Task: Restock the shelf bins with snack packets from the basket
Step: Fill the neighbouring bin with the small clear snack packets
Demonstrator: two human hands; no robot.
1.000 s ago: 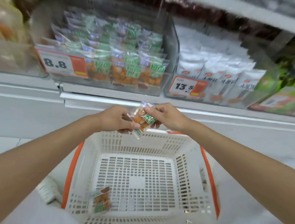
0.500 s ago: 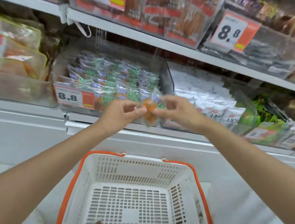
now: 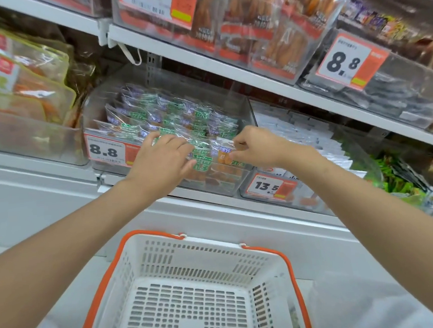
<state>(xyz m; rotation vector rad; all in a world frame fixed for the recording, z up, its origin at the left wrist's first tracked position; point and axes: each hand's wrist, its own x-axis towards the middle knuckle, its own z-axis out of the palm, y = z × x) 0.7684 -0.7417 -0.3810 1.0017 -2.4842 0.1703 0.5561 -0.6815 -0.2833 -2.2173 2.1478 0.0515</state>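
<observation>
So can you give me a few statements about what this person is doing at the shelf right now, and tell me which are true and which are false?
1. Both hands are at the clear bin with the 8.8 price tag. True.
2. The right hand pinches a snack packet at the bin's front. True.
3. The left hand is down inside the basket. False: it rests on the packets in the bin.
4. The basket is piled full. False: its visible floor is mostly bare.
5. The neighbouring bin's tag reads 13.5. True.
</observation>
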